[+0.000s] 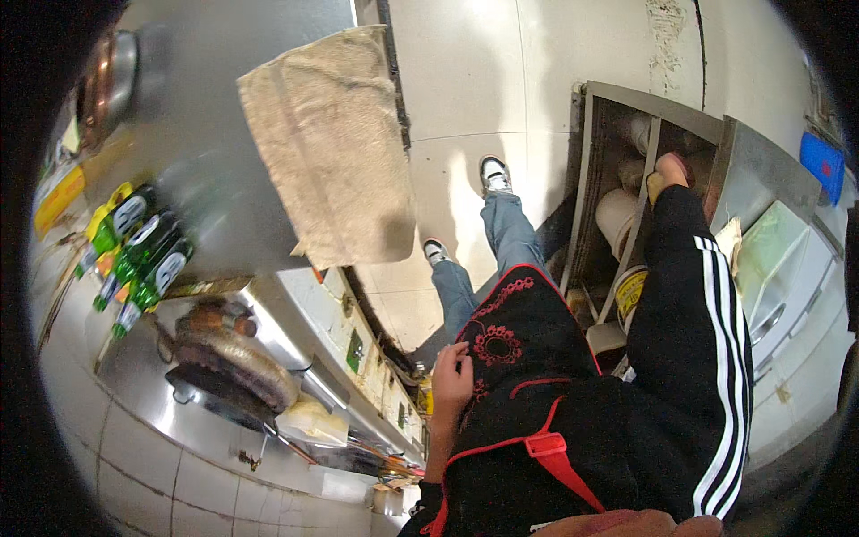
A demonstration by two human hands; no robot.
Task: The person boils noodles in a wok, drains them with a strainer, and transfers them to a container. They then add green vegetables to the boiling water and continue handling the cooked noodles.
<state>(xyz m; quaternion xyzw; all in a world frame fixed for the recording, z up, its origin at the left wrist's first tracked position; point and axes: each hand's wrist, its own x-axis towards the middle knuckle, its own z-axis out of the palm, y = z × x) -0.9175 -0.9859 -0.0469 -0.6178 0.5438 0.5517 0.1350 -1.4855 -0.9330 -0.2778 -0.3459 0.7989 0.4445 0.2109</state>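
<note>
My left hand [452, 377] hangs beside the black apron with red trim [530, 329], fingers loosely curled and apart, with nothing in it. My right arm, in a black sleeve with white stripes, reaches out to an open metal cabinet [654, 101]. At its opening is my right hand [671, 172], beside a metal upright; a small yellowish thing shows at its fingers, and whether it is gripped cannot be told. Inside the cabinet are a white round container [616, 216] and a tub with a yellow label [631, 290]. A beige cloth [335, 154] lies over the steel worktop's edge [201, 134].
Several green bottles [144, 248] lie on the worktop at the left. Below them in view are a blackened wok [221, 396] and a round brownish pan [248, 366]. To the right stand a pale green-white container [772, 248] and a blue box [821, 166]. Floor tiles [463, 87] run between the counters.
</note>
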